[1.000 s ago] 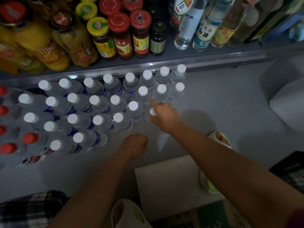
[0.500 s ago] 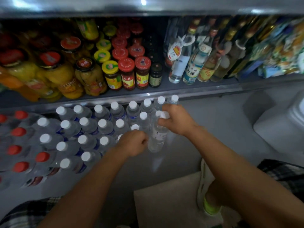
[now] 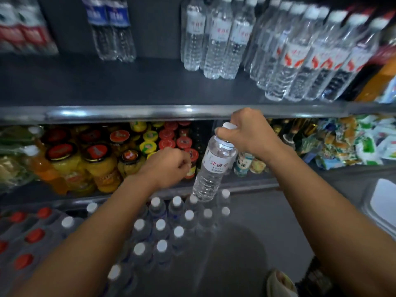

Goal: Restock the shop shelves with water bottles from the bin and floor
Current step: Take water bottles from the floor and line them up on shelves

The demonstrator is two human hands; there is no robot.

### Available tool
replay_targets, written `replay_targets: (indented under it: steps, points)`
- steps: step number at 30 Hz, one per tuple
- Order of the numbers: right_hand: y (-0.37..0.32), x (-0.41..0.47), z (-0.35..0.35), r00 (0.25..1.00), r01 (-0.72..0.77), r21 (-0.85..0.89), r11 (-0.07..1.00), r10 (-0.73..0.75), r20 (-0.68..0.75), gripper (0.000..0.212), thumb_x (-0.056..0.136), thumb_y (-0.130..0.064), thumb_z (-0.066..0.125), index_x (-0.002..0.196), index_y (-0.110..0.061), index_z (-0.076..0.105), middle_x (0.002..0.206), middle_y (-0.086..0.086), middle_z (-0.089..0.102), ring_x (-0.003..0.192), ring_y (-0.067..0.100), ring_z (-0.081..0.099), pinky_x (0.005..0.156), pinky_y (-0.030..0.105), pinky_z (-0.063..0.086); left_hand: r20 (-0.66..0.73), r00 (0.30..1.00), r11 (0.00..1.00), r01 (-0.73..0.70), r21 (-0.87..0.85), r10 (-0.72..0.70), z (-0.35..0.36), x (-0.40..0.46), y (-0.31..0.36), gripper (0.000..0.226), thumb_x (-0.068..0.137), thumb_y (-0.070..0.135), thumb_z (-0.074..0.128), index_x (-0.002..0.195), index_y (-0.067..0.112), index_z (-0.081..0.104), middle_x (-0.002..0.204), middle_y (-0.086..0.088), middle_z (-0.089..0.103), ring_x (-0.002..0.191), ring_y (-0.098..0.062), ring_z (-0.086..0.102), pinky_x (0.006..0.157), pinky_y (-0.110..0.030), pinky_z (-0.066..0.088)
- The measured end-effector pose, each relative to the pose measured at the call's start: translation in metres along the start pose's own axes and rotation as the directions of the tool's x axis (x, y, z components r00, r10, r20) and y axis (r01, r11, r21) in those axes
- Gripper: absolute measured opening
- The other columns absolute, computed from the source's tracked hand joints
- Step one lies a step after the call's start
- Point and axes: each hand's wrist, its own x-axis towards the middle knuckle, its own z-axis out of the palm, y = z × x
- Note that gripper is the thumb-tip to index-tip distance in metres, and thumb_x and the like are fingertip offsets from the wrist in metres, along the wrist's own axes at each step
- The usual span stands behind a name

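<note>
Curled into a loose fist and holding nothing, the left hand (image 3: 166, 166) hung in front of the jars (image 3: 94, 159) on the middle shelf. Just right of it, the water bottle (image 3: 211, 168) dangled upright in the air, above the white-capped bottles on the floor (image 3: 171, 224) and below the upper shelf edge (image 3: 128, 112). Its neck was pinched by the right hand (image 3: 250, 133), fingers wrapped under the cap. More water bottles (image 3: 300, 56) stood on the upper shelf at right.
</note>
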Motion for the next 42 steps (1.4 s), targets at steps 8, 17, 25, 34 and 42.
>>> replay_targets:
  steps: [8,17,25,34,42]
  points:
    - [-0.021,0.056,-0.053,0.975,0.093,0.037,0.995,-0.084,-0.207,0.039,0.074,-0.036,0.066,0.061,-0.004,0.047,0.058,0.009,0.041,0.056,0.019,0.036,0.05,0.033,0.029,-0.135,0.99,0.996,-0.03,0.085,0.042,-0.07,0.04,0.009,0.013,0.09,0.027,0.054,0.09,0.024,0.067,0.091,0.0,0.069,0.089,-0.024,0.063,0.077,-0.039,0.052]
    - [-0.037,0.158,-0.106,0.898,0.19,0.085,0.978,-0.138,-0.418,0.04,0.07,-0.042,0.06,0.065,-0.002,0.053,0.057,0.004,0.044,0.054,0.017,0.038,0.049,0.03,0.031,-0.221,0.975,0.987,0.04,0.157,-0.005,-0.119,0.087,0.022,0.013,0.089,0.028,0.054,0.089,0.023,0.066,0.088,0.002,0.064,0.088,-0.025,0.059,0.077,-0.04,0.052]
    - [-0.029,0.26,-0.084,0.906,0.238,0.067,0.969,-0.197,-0.374,0.039,0.081,-0.039,0.06,0.061,-0.011,0.043,0.062,0.003,0.044,0.054,0.017,0.039,0.052,0.03,0.029,-0.311,0.948,0.986,0.111,0.127,-0.067,-0.115,0.123,0.024,0.014,0.091,0.027,0.052,0.088,0.023,0.066,0.082,0.004,0.062,0.083,-0.025,0.059,0.073,-0.039,0.051]
    - [-0.016,0.342,-0.054,0.942,0.228,-0.001,0.974,-0.221,-0.252,0.035,0.085,-0.043,0.062,0.084,-0.009,0.058,0.094,0.014,0.061,0.092,0.033,0.061,0.065,0.03,0.036,-0.314,0.931,0.967,0.231,0.106,-0.188,-0.092,0.145,0.018,0.015,0.093,0.031,0.051,0.093,0.025,0.065,0.083,0.004,0.06,0.086,-0.026,0.059,0.073,-0.034,0.048]
    - [-0.017,0.369,-0.047,0.962,0.213,-0.044,0.976,-0.217,-0.168,0.048,0.086,-0.04,0.067,0.116,-0.003,0.058,0.122,0.017,0.059,0.111,0.035,0.057,0.077,0.031,0.04,-0.331,0.916,0.96,0.268,0.085,-0.227,-0.086,0.148,0.022,0.016,0.093,0.031,0.05,0.095,0.024,0.065,0.09,0.0,0.066,0.088,-0.028,0.061,0.077,-0.038,0.051]
